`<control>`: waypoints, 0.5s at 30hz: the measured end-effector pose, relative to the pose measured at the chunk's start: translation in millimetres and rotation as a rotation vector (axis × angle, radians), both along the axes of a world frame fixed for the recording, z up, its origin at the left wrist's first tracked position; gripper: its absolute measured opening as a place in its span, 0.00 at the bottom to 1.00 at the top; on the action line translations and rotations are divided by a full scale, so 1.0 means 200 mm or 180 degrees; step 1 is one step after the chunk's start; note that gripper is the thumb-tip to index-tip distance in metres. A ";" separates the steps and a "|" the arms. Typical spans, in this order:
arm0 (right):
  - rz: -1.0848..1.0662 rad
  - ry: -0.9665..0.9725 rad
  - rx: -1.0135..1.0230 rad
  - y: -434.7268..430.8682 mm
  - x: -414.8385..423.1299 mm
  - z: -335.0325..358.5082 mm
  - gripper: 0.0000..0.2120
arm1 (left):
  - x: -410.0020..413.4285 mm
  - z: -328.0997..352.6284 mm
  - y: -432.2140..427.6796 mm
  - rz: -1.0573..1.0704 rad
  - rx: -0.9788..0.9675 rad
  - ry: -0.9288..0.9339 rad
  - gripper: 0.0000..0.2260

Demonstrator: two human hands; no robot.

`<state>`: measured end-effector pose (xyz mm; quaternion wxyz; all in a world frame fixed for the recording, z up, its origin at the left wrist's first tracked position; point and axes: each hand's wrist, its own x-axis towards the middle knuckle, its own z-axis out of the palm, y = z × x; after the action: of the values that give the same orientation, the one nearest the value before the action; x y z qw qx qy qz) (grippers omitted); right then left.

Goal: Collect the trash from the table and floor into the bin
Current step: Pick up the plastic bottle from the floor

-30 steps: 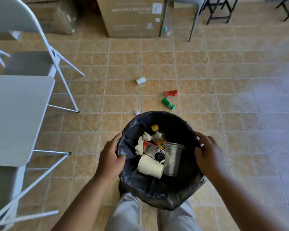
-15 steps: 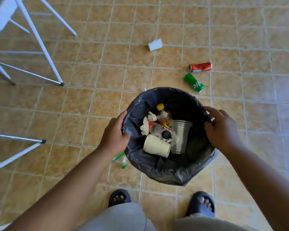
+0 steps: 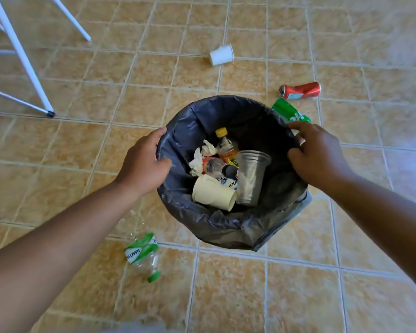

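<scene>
Bin (image 3: 226, 227) lined with a black bag sits in the middle of the view over the tiled floor (image 3: 298, 296), held at the rim from both sides. Whether it rests on the tiles or is lifted off them cannot be told. The left hand (image 3: 142, 162) grips the left rim, with the thumb inside the bag and the fingers wrapped round the outside. The right hand (image 3: 320, 155) grips the right rim, its fingers curled over the bag's edge.

Inside lie a cream paper cup (image 3: 213, 193) on its side, a clear plastic cup (image 3: 251, 179) leaning next to it, a bottle with a yellow cap (image 3: 226, 145), a second bottle with a black cap (image 3: 216, 165) and crumpled tissue (image 3: 199, 157).

On the floor, a green can (image 3: 289, 112) lies just beside the far right rim, partly hidden by the bin and the right hand. A dented red can (image 3: 300, 90) lies a little beyond it. A white cup (image 3: 221, 54) lies on its side farther off. A crushed clear bottle with a green label (image 3: 143, 253) lies near the bin's left side, by the left forearm. White chair legs (image 3: 22, 56) stand at the far left.
</scene>
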<state>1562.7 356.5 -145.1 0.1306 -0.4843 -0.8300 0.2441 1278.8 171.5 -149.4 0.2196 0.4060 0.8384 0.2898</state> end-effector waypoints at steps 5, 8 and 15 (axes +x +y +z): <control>0.0066 -0.0488 0.0296 -0.06 -0.02 0.00 0.27 | 0.01 -0.03 -0.03 -0.0209 0.0015 0.0424 0.29; 0.0170 -0.0484 0.0542 -0.06 -0.03 -0.02 0.28 | 0.00 -0.07 -0.04 -0.0304 0.0026 0.0824 0.27; 0.0734 -0.0466 0.0454 -0.02 -0.12 -0.06 0.36 | -0.08 -0.13 -0.07 -0.0194 0.0568 0.0369 0.24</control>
<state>1537.8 352.8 -156.4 0.0749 -0.3918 -0.9026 0.1619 1262.9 158.0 -175.1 0.1423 0.4653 0.8079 0.3326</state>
